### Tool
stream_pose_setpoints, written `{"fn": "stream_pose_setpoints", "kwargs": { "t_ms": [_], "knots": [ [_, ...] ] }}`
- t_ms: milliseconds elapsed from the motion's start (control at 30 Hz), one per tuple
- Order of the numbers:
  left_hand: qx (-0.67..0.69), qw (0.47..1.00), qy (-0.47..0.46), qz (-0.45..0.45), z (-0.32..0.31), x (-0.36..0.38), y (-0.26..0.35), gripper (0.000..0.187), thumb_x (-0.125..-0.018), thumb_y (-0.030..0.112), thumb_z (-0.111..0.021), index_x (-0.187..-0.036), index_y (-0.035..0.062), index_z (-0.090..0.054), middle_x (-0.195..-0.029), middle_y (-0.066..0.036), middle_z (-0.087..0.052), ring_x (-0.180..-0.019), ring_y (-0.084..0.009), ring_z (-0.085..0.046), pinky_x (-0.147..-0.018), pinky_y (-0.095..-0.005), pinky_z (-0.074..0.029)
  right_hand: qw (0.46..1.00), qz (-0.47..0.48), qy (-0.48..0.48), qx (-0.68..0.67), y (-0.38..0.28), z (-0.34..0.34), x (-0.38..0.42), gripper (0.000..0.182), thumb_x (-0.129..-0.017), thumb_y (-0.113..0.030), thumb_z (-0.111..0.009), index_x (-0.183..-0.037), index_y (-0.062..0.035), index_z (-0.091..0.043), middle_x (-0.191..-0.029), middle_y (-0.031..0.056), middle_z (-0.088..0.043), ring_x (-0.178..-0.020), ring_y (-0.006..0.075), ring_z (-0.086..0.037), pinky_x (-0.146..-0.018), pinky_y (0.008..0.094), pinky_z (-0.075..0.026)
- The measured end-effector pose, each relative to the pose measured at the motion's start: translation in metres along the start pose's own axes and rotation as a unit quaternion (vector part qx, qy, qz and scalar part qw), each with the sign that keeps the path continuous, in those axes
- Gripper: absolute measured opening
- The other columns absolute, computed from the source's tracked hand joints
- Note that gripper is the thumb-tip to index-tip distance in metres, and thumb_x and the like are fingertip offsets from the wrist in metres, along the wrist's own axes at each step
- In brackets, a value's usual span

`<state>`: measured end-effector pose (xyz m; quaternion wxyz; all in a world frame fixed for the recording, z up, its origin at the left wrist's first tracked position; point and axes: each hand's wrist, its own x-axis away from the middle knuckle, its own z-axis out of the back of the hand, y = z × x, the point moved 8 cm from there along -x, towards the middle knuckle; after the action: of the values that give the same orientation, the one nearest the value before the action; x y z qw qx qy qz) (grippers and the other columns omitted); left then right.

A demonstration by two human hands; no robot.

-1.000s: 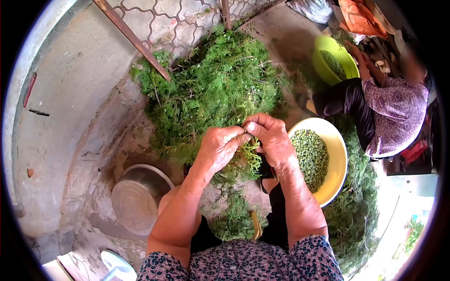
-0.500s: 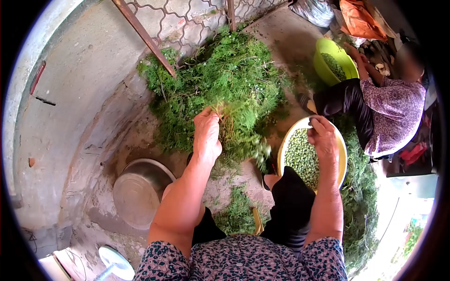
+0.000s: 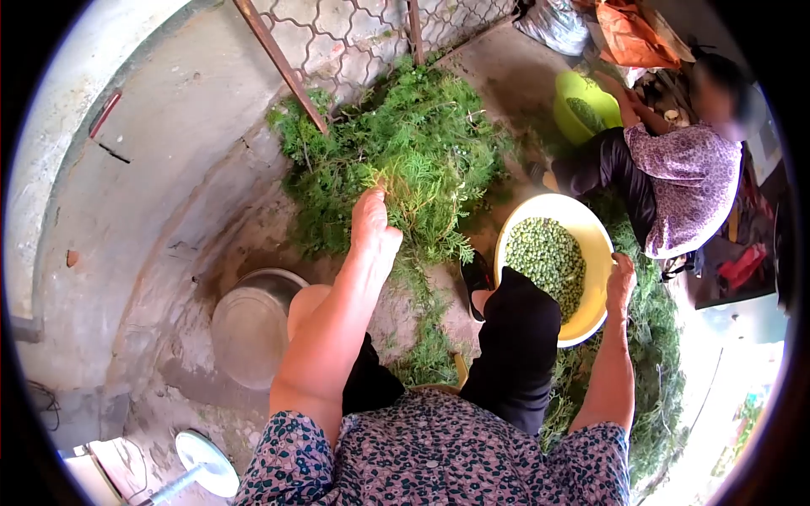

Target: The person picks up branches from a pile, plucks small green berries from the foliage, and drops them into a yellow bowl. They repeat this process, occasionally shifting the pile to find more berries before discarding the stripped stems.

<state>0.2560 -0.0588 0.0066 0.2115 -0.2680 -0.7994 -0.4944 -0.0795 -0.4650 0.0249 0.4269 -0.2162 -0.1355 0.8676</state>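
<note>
My left hand (image 3: 372, 226) is closed around the stem end of a feathery green sprig (image 3: 430, 207). The sprig hangs in front of a large heap of cut green branches (image 3: 405, 110), so its outline partly blends into them. To the right, my right hand (image 3: 622, 280) grips the rim of a yellow basin (image 3: 596, 240). Small round green seed cones or fruits (image 3: 544, 261) fill the basin's left side, while much of its right inner wall shows. Part of the basin's near side is behind my knee.
An upturned metal pot (image 3: 249, 333) lies at left by the wall. Another person (image 3: 696, 177) sits at upper right, arms over a lime-green tub (image 3: 574, 88). More cut greenery (image 3: 654, 371) lies along the right. A metal lattice (image 3: 354, 42) borders the heap.
My right hand has moved from above the basin to its right rim, and the basin has shifted slightly. The sprig in my left hand, blurred before, now hangs steadier.
</note>
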Motion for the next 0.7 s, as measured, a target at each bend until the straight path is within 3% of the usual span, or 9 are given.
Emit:
{"fn": "stream_pose_setpoints", "kwargs": {
  "t_ms": [33, 200, 233, 333, 367, 433, 533, 667, 700],
  "knots": [
    [0.003, 1.000, -0.015, 0.005, 0.002, 0.004, 0.000, 0.052, -0.080, 0.042, -0.061, -0.122, 0.0118, -0.050, -0.146, -0.009, -0.019, -0.133, -0.0296, -0.012, -0.101, -0.0587, -0.006, 0.968, -0.158, 0.007, -0.195, 0.024, -0.006, 0.001, 0.026, -0.078, -0.005, -0.049, -0.100, -0.0030, -0.062, -0.101, 0.0136, -0.059, -0.092, 0.0261, -0.057, -0.082, 0.0349, -0.043],
    [0.002, 0.996, -0.060, -0.066, 0.015, 0.036, 0.007, 0.037, -0.086, 0.033, -0.053, -0.120, 0.0164, -0.053, -0.140, -0.008, -0.031, -0.125, -0.0272, -0.029, -0.100, -0.0590, -0.011, 0.987, -0.048, 0.151, 0.008, -0.036, 0.055, 0.017, 0.023, -0.080, -0.007, -0.049, -0.098, -0.0020, -0.063, -0.091, 0.0143, -0.063, -0.082, 0.0217, -0.060, -0.075, 0.0345, -0.046],
    [0.023, 0.999, -0.026, -0.040, 0.020, 0.045, 0.004, 0.033, -0.088, 0.029, -0.049, -0.118, 0.0175, -0.054, -0.133, -0.005, -0.041, -0.116, -0.0253, -0.040, -0.099, -0.0573, -0.017, 0.992, -0.032, 0.100, -0.073, -0.049, 0.053, 0.019, 0.023, -0.081, -0.008, -0.050, -0.099, -0.0018, -0.063, -0.092, 0.0148, -0.064, -0.083, 0.0219, -0.060, -0.075, 0.0337, -0.046],
    [0.070, 0.991, -0.083, -0.074, 0.019, 0.068, 0.002, 0.032, -0.088, 0.029, -0.049, -0.118, 0.0183, -0.054, -0.127, -0.004, -0.046, -0.110, -0.0243, -0.044, -0.099, -0.0549, -0.022, 0.978, 0.005, -0.005, -0.208, -0.150, 0.065, 0.051, 0.022, -0.082, -0.011, -0.055, -0.100, -0.0011, -0.062, -0.091, 0.0150, -0.064, -0.082, 0.0237, -0.061, -0.078, 0.0318, -0.046],
    [0.068, 0.996, -0.036, -0.053, 0.025, 0.068, -0.004, 0.032, -0.089, 0.029, -0.048, -0.117, 0.0153, -0.054, -0.121, -0.005, -0.051, -0.107, -0.0240, -0.048, -0.098, -0.0546, -0.025, 0.970, 0.037, -0.042, -0.236, -0.181, 0.061, 0.067, 0.022, -0.081, -0.012, -0.057, -0.100, -0.0009, -0.062, -0.091, 0.0143, -0.064, -0.082, 0.0233, -0.062, -0.078, 0.0312, -0.046],
    [0.055, 0.997, -0.035, -0.049, 0.025, 0.089, -0.008, 0.032, -0.090, 0.030, -0.046, -0.117, 0.0135, -0.054, -0.119, -0.005, -0.052, -0.105, -0.0237, -0.049, -0.097, -0.0545, -0.026, 0.944, 0.125, -0.101, -0.288, -0.240, 0.051, 0.104, 0.022, -0.080, -0.014, -0.061, -0.098, -0.0007, -0.062, -0.092, 0.0122, -0.064, -0.084, 0.0206, -0.061, -0.078, 0.0299, -0.047],
    [0.026, 0.999, -0.016, -0.038, 0.029, 0.125, -0.014, 0.032, -0.091, 0.029, -0.045, -0.114, 0.0086, -0.053, -0.111, -0.007, -0.057, -0.099, -0.0232, -0.053, -0.094, -0.0535, -0.033, 0.887, 0.211, -0.161, -0.377, -0.297, 0.038, 0.155, 0.030, -0.078, -0.022, -0.068, -0.098, -0.0008, -0.062, -0.090, 0.0116, -0.061, -0.076, 0.0185, -0.059, -0.066, 0.0282, -0.049],
    [0.071, 0.993, -0.075, -0.052, 0.029, 0.160, -0.017, 0.028, -0.091, 0.026, -0.048, -0.110, 0.0060, -0.052, -0.107, -0.011, -0.056, -0.098, -0.0252, -0.054, -0.083, -0.0510, -0.044, 0.857, 0.026, -0.219, -0.467, -0.289, -0.004, 0.183, 0.016, -0.077, -0.011, -0.068, -0.088, 0.0002, -0.062, -0.074, 0.0033, -0.060, -0.068, 0.0096, -0.053, -0.061, 0.0238, -0.044],
    [0.096, 0.992, -0.070, -0.034, 0.029, 0.165, -0.019, 0.029, -0.091, 0.028, -0.048, -0.109, 0.0060, -0.052, -0.106, -0.011, -0.056, -0.095, -0.0253, -0.055, -0.080, -0.0508, -0.044, 0.856, 0.027, -0.220, -0.467, -0.289, -0.004, 0.186, 0.016, -0.077, -0.011, -0.068, -0.088, 0.0002, -0.062, -0.074, 0.0033, -0.060, -0.068, 0.0096, -0.053, -0.061, 0.0238, -0.044]
  ]
}}
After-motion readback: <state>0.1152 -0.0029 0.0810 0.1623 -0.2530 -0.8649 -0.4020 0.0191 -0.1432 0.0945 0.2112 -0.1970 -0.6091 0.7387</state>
